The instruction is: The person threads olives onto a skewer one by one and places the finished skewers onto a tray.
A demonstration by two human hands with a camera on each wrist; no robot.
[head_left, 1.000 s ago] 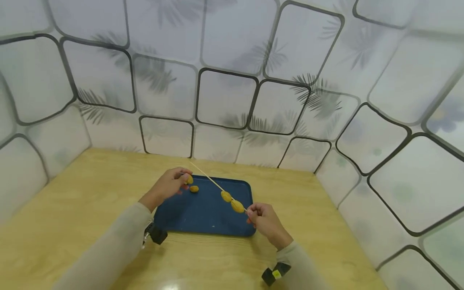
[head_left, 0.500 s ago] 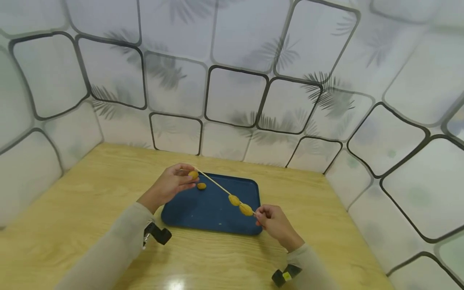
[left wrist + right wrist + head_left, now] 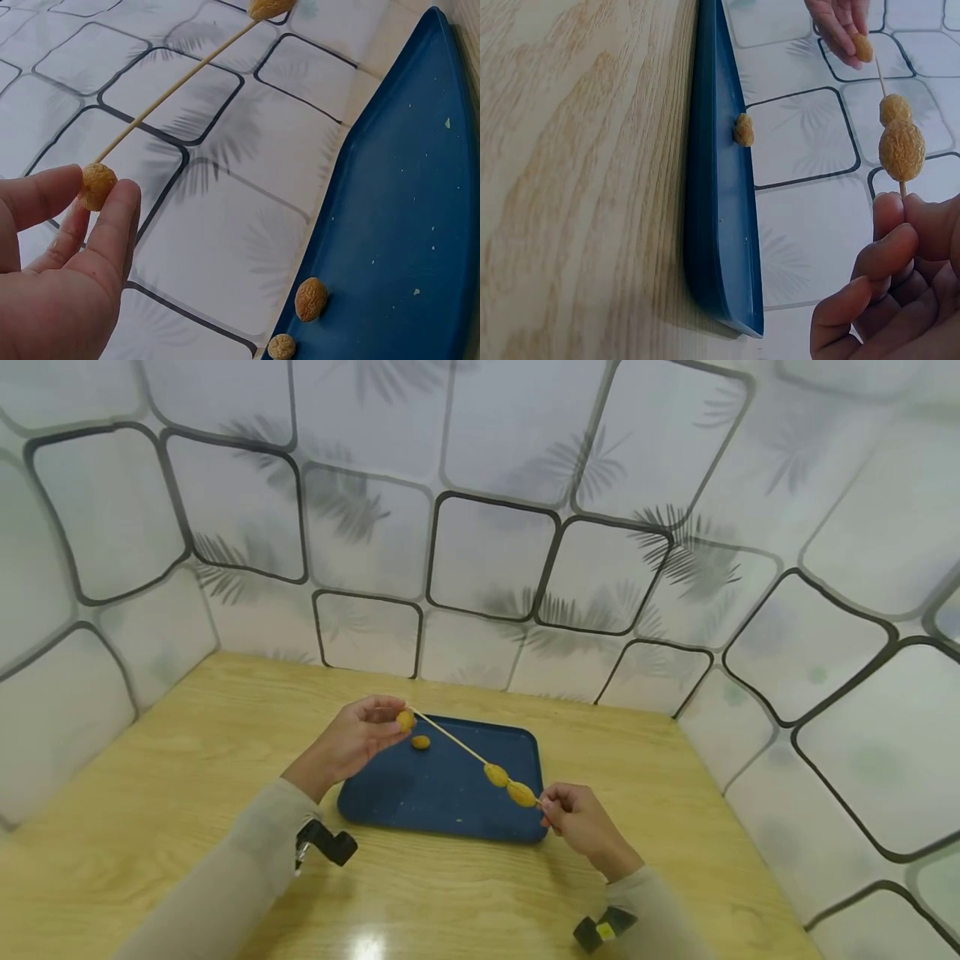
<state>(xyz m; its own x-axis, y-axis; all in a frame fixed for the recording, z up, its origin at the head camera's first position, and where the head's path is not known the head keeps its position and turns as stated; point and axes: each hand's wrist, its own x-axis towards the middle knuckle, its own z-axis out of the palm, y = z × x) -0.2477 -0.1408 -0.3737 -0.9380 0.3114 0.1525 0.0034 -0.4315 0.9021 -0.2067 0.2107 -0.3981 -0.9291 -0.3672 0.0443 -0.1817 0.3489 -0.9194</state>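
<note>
My right hand [image 3: 585,825] pinches the lower end of a thin wooden skewer [image 3: 172,91], which slants up to the left. Two golden-brown wrinkled food balls are threaded near that hand, a larger one [image 3: 902,151] and a smaller one [image 3: 895,110] beyond it. Another wrinkled food ball [image 3: 97,187] is pinched between thumb and fingers of my left hand [image 3: 351,741]. The skewer's far tip meets this ball in the left wrist view; whether it has pierced it I cannot tell. Both hands are above the blue tray [image 3: 450,797].
Two loose food balls lie at the tray's far left, a browner one [image 3: 311,299] and a smaller one [image 3: 281,346]. Pale crumbs dot the tray. It rests on a light wooden table [image 3: 247,718], with a patterned wall covering [image 3: 480,556] behind and at both sides.
The left hand has brought its ball to the skewer's tip, which stood apart from it a second ago. The right hand with the skewer has shifted slightly right in view.
</note>
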